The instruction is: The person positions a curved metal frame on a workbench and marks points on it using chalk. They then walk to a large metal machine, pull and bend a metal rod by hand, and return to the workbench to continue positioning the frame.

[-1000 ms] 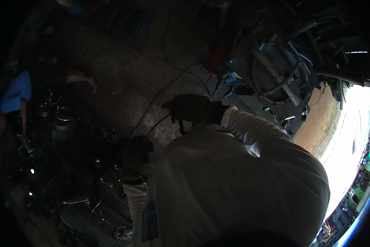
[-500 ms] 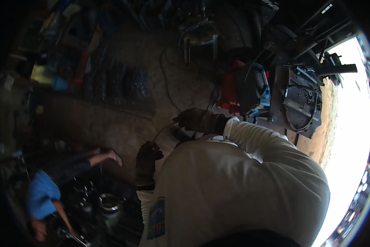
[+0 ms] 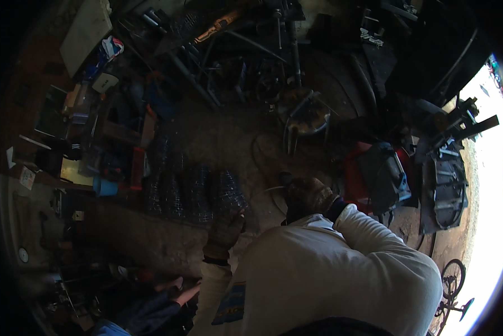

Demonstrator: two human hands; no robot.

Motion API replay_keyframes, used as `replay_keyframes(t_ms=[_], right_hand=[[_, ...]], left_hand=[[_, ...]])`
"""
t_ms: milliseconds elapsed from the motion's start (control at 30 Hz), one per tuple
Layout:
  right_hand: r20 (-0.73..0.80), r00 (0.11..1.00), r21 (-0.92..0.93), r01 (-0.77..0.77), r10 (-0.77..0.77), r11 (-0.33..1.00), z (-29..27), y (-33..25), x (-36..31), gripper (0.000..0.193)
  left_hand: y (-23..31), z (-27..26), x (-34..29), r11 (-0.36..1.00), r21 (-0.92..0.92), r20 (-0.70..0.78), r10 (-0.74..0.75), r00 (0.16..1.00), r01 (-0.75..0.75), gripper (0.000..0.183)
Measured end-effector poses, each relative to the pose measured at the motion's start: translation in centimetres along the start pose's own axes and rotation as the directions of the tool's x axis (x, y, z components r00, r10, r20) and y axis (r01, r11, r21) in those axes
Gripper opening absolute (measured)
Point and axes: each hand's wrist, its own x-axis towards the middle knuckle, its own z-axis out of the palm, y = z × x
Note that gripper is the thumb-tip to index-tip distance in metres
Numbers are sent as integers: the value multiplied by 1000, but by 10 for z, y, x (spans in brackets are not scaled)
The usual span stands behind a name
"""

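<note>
My left hand (image 3: 224, 234), in a dark work glove, is closed with its fingers curled, in front of my chest. My right hand (image 3: 308, 197), gloved too, is farther forward and to the right, closed as well. A thin, pale, bendy strand (image 3: 271, 189) comes out of the right hand and curves toward the left fingertips. Its middle is faint against the dark floor, and I cannot tell whether it is wire or cord. Black net-like bundles (image 3: 194, 193) lie on the floor just beyond my left hand.
A round stool (image 3: 307, 115) stands ahead. To the right are a red and grey machine (image 3: 383, 173) and a ribbed metal part (image 3: 446, 185). Crates and a blue bucket (image 3: 105, 186) sit at the left. A co-worker's legs (image 3: 156, 302) show at lower left. A bicycle (image 3: 454, 280) stands outside.
The view has shifted, so the surroundings sit lower and farther right. The strand showed more plainly between my hands before. The co-worker has mostly passed out of the lower left.
</note>
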Motion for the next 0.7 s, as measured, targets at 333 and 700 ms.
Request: replay_keyframes(t_ms=[333,700], right_hand=[[1,995,767,61,-96,639,-3,121,273,35],[332,910,583,-404,247,705,-130,84,488,52]], left_hand=[[-9,-121,167,983,67,-208,181,961,-171,17],[-34,-305,374,514,812,-210,698,685,-275,21]])
